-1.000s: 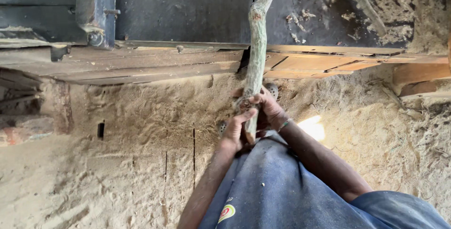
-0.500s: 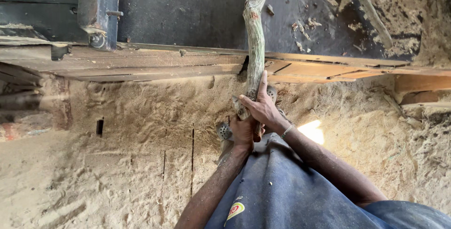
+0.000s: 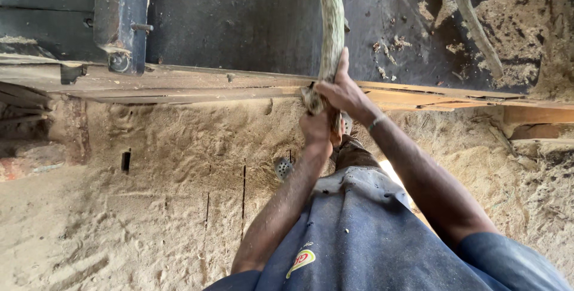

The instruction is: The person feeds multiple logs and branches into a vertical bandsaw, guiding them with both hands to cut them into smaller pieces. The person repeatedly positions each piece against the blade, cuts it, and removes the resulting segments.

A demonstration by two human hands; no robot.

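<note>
Sawdust floor point(image 3: 149, 207) (open leftward); hands point(image 3: 335, 103) grip branch point(image 3: 330, 22).

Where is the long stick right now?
In the head view, the stick runs up the top middle over the dark table, gripped by both hands near the wooden planks.

Log point(image 3: 330, 22) on the machine bed point(image 3: 239, 22), hands point(image 3: 338, 91) at its near end, sawdust floor point(image 3: 149, 207) below.
</note>
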